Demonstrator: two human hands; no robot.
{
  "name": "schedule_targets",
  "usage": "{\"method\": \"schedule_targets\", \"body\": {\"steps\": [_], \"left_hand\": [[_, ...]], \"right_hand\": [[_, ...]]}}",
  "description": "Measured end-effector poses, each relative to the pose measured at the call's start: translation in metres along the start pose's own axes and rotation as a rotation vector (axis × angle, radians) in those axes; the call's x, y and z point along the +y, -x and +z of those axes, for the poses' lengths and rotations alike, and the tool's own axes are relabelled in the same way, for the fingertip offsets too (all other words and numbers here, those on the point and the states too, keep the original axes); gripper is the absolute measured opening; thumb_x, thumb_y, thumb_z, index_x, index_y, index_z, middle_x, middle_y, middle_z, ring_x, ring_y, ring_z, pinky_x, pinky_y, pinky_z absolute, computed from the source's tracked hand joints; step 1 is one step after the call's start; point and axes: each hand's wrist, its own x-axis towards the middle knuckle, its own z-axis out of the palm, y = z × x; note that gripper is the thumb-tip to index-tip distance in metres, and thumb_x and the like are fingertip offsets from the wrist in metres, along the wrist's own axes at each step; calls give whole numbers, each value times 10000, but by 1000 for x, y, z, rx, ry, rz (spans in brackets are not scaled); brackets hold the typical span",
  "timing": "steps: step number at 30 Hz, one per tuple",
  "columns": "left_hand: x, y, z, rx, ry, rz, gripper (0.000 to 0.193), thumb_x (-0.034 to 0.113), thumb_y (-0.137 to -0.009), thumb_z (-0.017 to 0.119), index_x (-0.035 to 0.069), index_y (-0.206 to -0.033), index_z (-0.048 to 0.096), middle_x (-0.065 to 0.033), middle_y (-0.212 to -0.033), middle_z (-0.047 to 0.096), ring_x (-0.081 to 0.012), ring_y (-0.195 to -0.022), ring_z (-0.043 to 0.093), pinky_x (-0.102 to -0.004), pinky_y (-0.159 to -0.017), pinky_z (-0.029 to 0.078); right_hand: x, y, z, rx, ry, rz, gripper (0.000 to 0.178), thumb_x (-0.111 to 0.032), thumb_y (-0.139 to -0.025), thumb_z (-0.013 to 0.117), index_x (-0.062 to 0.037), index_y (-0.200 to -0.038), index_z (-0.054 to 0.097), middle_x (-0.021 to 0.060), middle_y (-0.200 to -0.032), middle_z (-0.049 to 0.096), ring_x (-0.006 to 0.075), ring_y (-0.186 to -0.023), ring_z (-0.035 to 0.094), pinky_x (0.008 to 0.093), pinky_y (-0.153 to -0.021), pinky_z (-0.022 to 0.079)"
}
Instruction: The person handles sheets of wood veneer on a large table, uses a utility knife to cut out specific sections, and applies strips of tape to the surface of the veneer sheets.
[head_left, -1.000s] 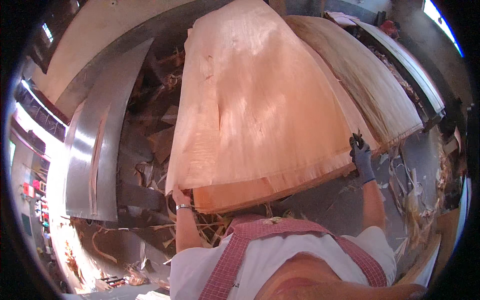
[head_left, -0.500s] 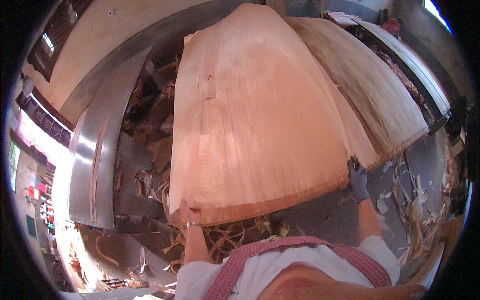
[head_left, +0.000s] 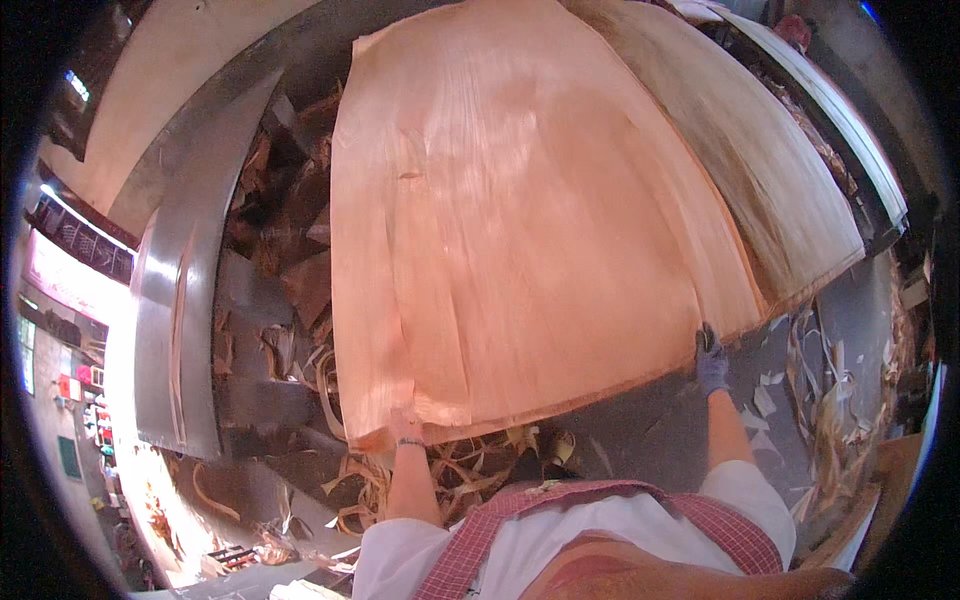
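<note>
A large, thin wood veneer sheet (head_left: 560, 240), pinkish tan with lengthwise ripples and a small split, spreads out before me over a stack. My left hand (head_left: 405, 427), bare with a dark band at the wrist, grips its near edge close to the left corner; the fingers are partly blurred against the wood. At the right end of the same edge, my right hand (head_left: 711, 365) wears a grey-blue glove with dark fingertips. Its fingers close on the sheet's rim. A fold runs up the sheet from my left hand.
Another pale veneer stack (head_left: 760, 160) lies right of the sheet. Further left stands a long shiny grey panel (head_left: 175, 330). Curled veneer scraps (head_left: 460, 475) litter the floor by my feet, and more strips (head_left: 835, 370) lie at the right. A bright opening glows at far left.
The sheet has shifted slightly right at its near right side, covering the strip beside it. My left hand has moved a little right and nearer, and creases now run up from it.
</note>
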Motion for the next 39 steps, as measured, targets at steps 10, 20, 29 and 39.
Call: {"method": "schedule_targets", "body": {"steps": [10,20,29,39], "left_hand": [[-15,-7,14,42,12,-45,369,164,-896,518,42,-1242,546,-136,-1142,630,-265,-924,625,-395,-730,541],[-36,-26,-50,-143,-980,643,385,308,-982,477,88,-1296,514,-95,-1228,575,-213,-1046,557,-330,-792,535],[-11,9,-39,433,-243,167,74,71,-807,635,43,-799,567,-52,-658,567,-153,-479,480,-305,-464,419],[-8,-6,-53,476,-142,149,28,32,-811,565,11,-792,568,-81,-671,575,-178,-511,503,-357,-446,402]], "right_hand": [[29,-36,28,-43,120,-89,453,-376,-987,447,-182,-1396,455,127,-1257,602,353,-1015,630,440,-813,502],[104,-37,78,-86,69,-374,505,-298,-1001,430,-132,-1471,345,140,-1438,452,322,-1256,493,388,-1002,412],[69,-29,81,-144,86,-214,482,-298,-1020,382,-94,-1457,364,135,-1444,453,307,-1308,449,372,-1045,370],[62,-6,87,-167,78,-134,487,-290,-1006,416,-134,-1463,354,135,-1411,488,340,-1224,529,385,-961,445]]}}
